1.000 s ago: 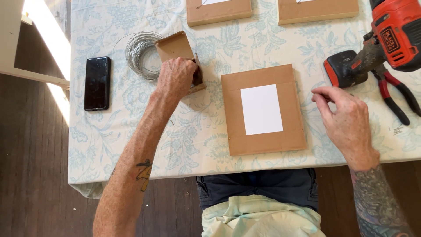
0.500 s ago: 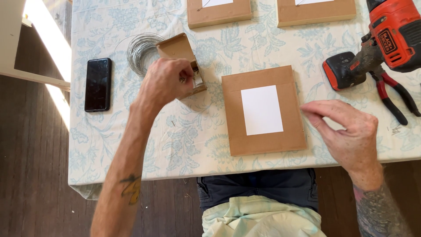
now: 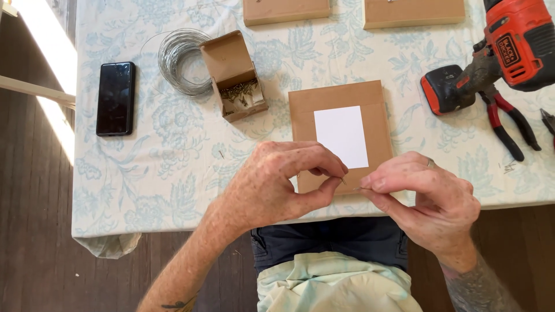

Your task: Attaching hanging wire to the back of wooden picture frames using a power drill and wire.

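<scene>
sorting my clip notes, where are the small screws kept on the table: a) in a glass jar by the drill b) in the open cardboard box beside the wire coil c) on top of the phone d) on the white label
b: the small brass-coloured screws lie heaped inside the open cardboard box, right of the wire coil, while the phone has nothing on it.

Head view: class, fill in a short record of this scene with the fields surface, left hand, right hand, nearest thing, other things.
surface: table with a pale floral cloth
left hand: pinching a small screw at its fingertips
right hand: fingertips meeting the left hand's, by the screw
nearest thing: brown board with a white label, under both hands
other things: open box of screws, wire coil, phone, drill, pliers
</scene>
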